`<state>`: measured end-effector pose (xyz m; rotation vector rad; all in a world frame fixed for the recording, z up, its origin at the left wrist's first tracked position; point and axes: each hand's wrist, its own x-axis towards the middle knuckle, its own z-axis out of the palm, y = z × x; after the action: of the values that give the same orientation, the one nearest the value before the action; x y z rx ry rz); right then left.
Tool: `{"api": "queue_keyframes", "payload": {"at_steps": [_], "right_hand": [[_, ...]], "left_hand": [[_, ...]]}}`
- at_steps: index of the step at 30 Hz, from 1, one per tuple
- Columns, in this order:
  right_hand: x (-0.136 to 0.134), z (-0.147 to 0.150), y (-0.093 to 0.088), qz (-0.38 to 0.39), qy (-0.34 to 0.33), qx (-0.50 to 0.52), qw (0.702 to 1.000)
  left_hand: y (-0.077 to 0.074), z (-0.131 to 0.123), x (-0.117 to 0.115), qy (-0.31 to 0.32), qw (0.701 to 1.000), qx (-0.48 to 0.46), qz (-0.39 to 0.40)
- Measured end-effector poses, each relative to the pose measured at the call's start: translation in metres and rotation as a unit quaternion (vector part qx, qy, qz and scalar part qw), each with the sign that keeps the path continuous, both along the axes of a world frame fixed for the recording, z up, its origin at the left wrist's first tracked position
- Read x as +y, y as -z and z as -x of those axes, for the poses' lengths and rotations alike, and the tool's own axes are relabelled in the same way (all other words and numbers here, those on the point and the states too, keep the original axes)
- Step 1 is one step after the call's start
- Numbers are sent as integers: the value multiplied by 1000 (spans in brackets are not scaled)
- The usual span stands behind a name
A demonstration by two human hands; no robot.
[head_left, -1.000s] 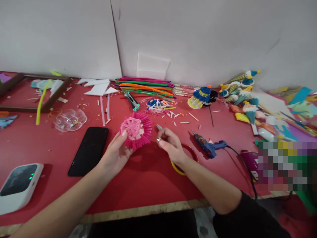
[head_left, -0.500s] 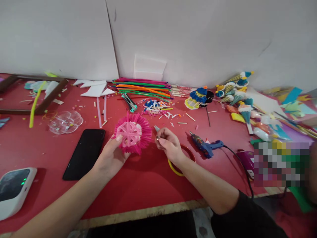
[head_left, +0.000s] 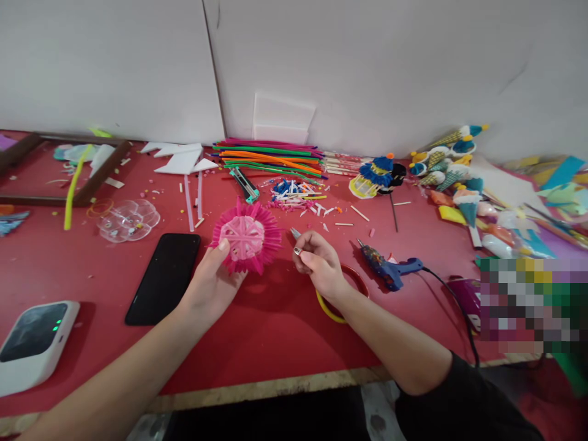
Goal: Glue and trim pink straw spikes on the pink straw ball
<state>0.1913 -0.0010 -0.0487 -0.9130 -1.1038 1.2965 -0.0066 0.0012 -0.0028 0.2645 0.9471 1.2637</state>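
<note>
My left hand [head_left: 214, 278] holds a round pink craft piece [head_left: 243, 237] by its lower left edge, thumb on the front. The piece has a spoked, lattice-like centre and a fringed magenta rim. To its right, my right hand [head_left: 319, 260] is closed, thumb and fingers pinching a small silvery piece [head_left: 297, 251]. A pointed metal tip [head_left: 295, 233] shows just beyond those fingers. Below the right wrist are curved red and yellow handles [head_left: 331, 310]; the hand hides whether tip, silvery piece and handles are one tool. The two hands are apart.
A blue glue gun [head_left: 386, 267] with a cord lies right; a black phone [head_left: 163, 278] and a white device [head_left: 39, 343] lie left. Behind are a cutter [head_left: 245, 185], coloured pipe cleaners [head_left: 271, 160], cut scraps [head_left: 294, 191] and a blue-topped craft figure [head_left: 376, 174]. Cone-shaped crafts [head_left: 443, 165] crowd the right.
The whole view has shifted slightly, with things sitting a little further right and higher. The pink piece has tilted slightly in my left hand. Both hands keep their grips.
</note>
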Motion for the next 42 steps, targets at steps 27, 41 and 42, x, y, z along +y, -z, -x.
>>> {"api": "queue_keyframes", "payload": {"at_steps": [27,41,42], "right_hand": [[-2,2,2,-37,24,-100,994],[-4,3,5,-66,2,-87,994],[-5,3,5,-75,2,-89,993]], "left_hand": [[4,2,-7,109,994,2,-24],[11,-3,-11,146,976,85,-137],[12,-4,-11,130,980,79,-129]]}}
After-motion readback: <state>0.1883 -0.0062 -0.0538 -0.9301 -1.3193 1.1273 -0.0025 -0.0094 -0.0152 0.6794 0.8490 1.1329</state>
